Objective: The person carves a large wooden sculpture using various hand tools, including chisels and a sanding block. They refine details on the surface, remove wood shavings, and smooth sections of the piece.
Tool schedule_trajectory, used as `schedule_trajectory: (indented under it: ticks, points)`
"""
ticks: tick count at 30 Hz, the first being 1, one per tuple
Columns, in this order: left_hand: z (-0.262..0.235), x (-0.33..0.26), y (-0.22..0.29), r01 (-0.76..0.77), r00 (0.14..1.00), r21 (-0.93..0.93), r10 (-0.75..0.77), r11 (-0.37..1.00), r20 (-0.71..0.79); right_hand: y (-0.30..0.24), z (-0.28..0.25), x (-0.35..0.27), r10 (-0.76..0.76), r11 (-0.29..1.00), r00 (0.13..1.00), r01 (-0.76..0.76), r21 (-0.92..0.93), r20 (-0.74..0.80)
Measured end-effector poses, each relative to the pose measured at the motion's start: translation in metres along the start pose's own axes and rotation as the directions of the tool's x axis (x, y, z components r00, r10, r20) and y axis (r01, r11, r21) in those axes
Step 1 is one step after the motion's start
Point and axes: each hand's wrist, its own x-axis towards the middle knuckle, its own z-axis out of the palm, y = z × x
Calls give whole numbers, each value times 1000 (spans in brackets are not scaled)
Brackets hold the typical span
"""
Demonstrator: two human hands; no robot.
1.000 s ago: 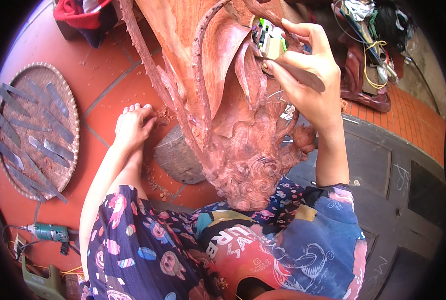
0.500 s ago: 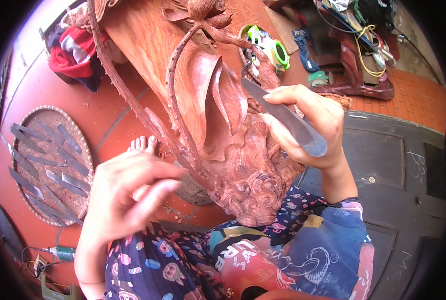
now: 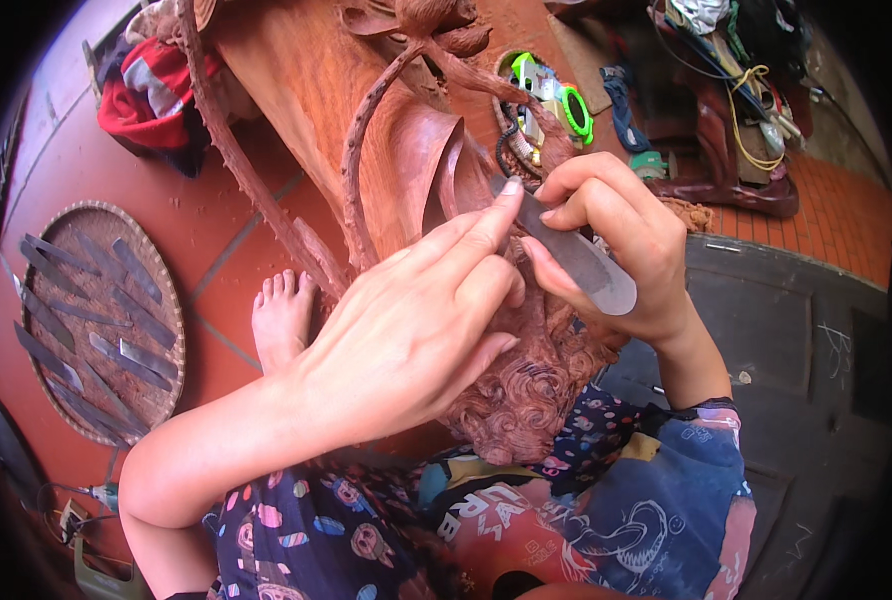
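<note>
A large reddish wooden carving (image 3: 386,130) with a curved stem, petal shapes and a curly base leans against my lap. My right hand (image 3: 606,240) grips a flat grey metal chisel (image 3: 578,258), its blade angled up-left into the carving's petal. My left hand (image 3: 416,330) lies over the carving with fingers spread, and its index fingertip presses on the chisel blade near the cutting end. The chisel's tip is hidden behind my fingers.
A round woven tray (image 3: 161,290) with several metal chisels lies on the red tile floor at left. My bare foot (image 3: 284,318) rests beside the carving. Red cloth (image 3: 146,95) lies at upper left. Cables and tools (image 3: 726,70) clutter the upper right; a power drill (image 3: 96,495) sits lower left.
My left hand has risen from the floor beside the carving and now rests on it, fingertip on the chisel. My right hand keeps hold of the chisel.
</note>
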Motion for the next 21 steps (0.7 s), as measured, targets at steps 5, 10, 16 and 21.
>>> schedule_trajectory:
  ticks: [5,10,16,21]
  points:
    - [0,2,-1,-26,1000,104,28,994,-12,8,12,2,-63,998,998,63,-30,-12]
    - [-1,7,-6,-7,998,18,8,1000,-66,11,18,11,-79,995,997,79,-58,-1]
    - [0,4,-2,-28,997,100,35,995,-68,5,11,8,-63,995,994,69,-72,89]
    - [-7,5,-4,-5,996,97,13,995,-90,4,15,19,-44,997,999,46,-69,31]
